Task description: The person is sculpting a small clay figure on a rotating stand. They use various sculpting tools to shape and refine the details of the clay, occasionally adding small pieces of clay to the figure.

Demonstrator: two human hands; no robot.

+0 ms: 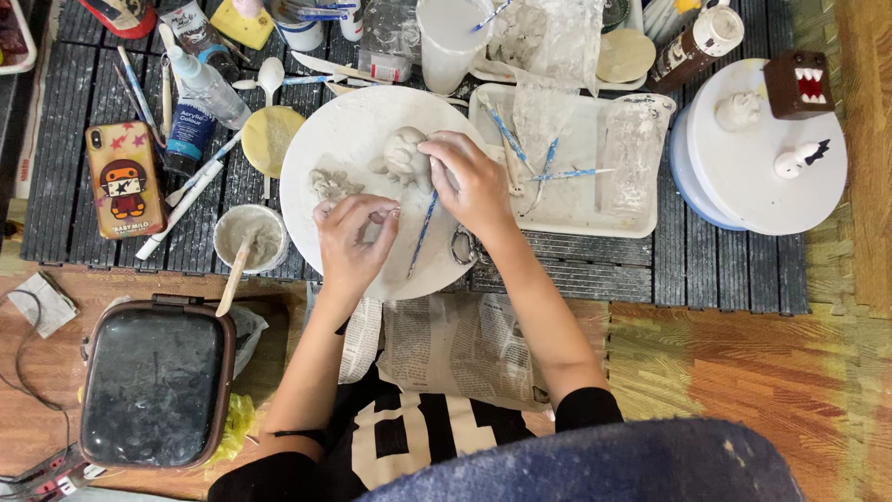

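At the far left lies a phone (124, 180) in a cartoon case on the dark slatted bench (576, 270), with a closed brown-rimmed case (156, 383) below it on the wooden floor. Next comes a small cup of grey slip (249, 235) with a wooden stick leaning in it, just beside the round white board (358, 139). On that board sit a loose lump of grey clay (330, 182) and, beyond it, a small clay figure (406, 154). The left hand (353, 237) hovers over the board's near part, its fingers (388, 215) pinched around a tiny bit of clay — apart from the figure. The right hand (469, 181) rests against the figure's right side, fingers curled onto it, steadying it; whether it also grips the blue-handled modelling tool (423, 232) lying slantwise under it I cannot tell. Farther right a white tray (641, 218) holds more blue tools and a clouded jar, and a turntable (771, 177) carries three small finished figures. As I judge it, the work stands at shaping a small added piece — the pinch is being formed before it goes on. The next move would call for bringing that bit to the figure with light pressure while the right hand keeps the soft body from deforming.
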